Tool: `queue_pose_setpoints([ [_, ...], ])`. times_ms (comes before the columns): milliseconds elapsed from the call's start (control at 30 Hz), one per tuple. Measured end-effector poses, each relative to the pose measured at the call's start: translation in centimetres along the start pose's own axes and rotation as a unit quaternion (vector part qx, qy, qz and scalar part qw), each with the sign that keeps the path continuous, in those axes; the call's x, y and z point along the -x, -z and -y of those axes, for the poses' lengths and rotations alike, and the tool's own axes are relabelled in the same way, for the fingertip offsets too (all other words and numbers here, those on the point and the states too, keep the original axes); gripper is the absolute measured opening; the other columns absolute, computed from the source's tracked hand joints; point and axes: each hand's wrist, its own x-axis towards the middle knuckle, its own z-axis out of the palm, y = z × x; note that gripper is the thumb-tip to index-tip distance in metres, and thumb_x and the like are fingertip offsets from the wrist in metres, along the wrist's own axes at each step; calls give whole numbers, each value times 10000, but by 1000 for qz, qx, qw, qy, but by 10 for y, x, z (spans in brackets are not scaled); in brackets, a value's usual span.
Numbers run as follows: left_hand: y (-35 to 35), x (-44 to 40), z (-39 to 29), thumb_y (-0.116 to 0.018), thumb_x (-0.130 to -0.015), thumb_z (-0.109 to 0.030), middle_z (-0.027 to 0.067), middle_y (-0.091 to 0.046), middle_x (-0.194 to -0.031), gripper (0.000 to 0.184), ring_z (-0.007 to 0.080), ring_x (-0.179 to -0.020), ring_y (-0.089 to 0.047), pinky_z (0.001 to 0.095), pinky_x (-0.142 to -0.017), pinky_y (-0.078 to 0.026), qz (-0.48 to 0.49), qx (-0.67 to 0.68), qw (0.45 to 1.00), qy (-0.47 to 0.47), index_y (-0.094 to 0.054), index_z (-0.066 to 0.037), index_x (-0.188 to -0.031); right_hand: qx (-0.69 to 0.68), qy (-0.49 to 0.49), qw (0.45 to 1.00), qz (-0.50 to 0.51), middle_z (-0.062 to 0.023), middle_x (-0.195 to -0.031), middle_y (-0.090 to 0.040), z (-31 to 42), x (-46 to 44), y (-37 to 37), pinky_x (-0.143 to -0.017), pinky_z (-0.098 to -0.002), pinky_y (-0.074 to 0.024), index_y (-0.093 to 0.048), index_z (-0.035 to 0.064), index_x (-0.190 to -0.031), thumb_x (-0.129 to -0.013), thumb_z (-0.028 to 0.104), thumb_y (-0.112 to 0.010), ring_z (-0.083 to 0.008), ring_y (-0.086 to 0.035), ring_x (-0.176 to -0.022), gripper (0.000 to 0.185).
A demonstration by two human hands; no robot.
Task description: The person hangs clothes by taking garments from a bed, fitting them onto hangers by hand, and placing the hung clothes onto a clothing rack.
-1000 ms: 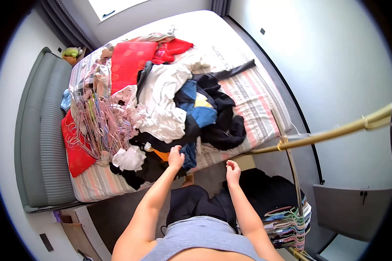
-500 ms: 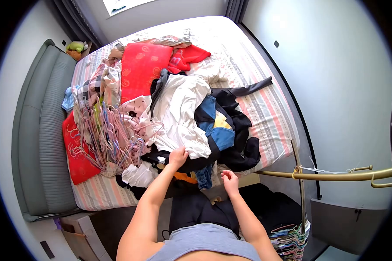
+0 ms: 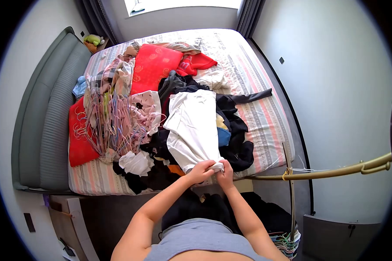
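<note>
Two bare hands met close together by the near edge of a bed spread with a striped sheet (image 3: 265,130). The left hand (image 3: 200,171) and the right hand (image 3: 225,176) both grasped the bunched near end of one smooth white cloth garment (image 3: 194,126), which stretched forward from them over a heap of clothes.

Well beyond the left hand, one crumpled red cloth (image 3: 196,64) bore pinkish marks like lettering, too small to read. Two red cushions showed: a squarish cushion (image 3: 157,67) with pale round motifs, beyond and left of the left hand, and a second cushion (image 3: 80,135) much farther left. Between that second one and the left hand spread a tangle of thin pink, blue and green hangers (image 3: 113,122), too overlapped to count, beside a pale pink cloth (image 3: 148,108) with small dark marks.

Nearer, left of the left hand, lay one crumpled white cloth (image 3: 136,164) and a flat patch of orange cloth (image 3: 176,169). Just beyond the right hand were rumpled black clothes (image 3: 239,148); well to its right ran a shiny gold-coloured rail (image 3: 335,173).
</note>
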Motion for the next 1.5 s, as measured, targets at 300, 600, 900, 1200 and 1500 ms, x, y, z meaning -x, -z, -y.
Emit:
queue_pose_setpoints([
  [300, 17, 59, 13, -559, -885, -248, -70, -519, -741, 192, 13, -685, -458, 181, -574, -374, -22, 158, 964, 213, -592, -60, -907, -14, -95, 995, 40, -50, -705, -543, 8, 51, 21, -617, -259, -415, -521, 12, -905, -753, 19, -507, -129, -509, -664, 153],
  [600, 5, 107, -31, -583, -767, -62, -9, -503, -744, 152, 63, -694, -467, 222, -609, -398, -73, 75, 990, 100, -558, -35, -915, -44, -55, 979, 193, -65, -762, -584, 22, 69, -28, -625, -264, -433, -550, 9, -1044, -839, 166, -590, -117, -528, -691, 262],
  [900, 90, 210, -7, -601, -657, -65, 18, -572, -916, 54, 215, -743, -574, 321, -598, -482, -314, -456, 829, -75, -581, -109, -635, -256, -253, 876, 321, 27, -971, -579, 58, 72, -129, -747, -179, -391, -545, -9, -1138, -915, 162, -485, -37, -494, -847, 287],
  [1200, 275, 363, 72, -579, -774, -157, 145, -590, -841, 219, 369, -767, -570, 442, -640, -450, -551, -400, 709, 183, -518, -84, -971, -373, -333, 701, 508, 17, -950, -577, 218, 93, -307, -709, -201, -426, -542, 31, -1156, -904, 160, -497, -48, -516, -815, 287],
  [1500, 425, 480, 47, -588, -713, -122, 198, -514, -1139, 376, 396, -989, -525, 423, -847, -433, -512, -429, 667, 330, -543, 29, -1054, -450, -398, 703, 380, -46, -1003, -605, 241, 94, -428, -770, -271, -472, -544, 45, -1143, -878, 130, -496, -131, -585, -898, 282],
])
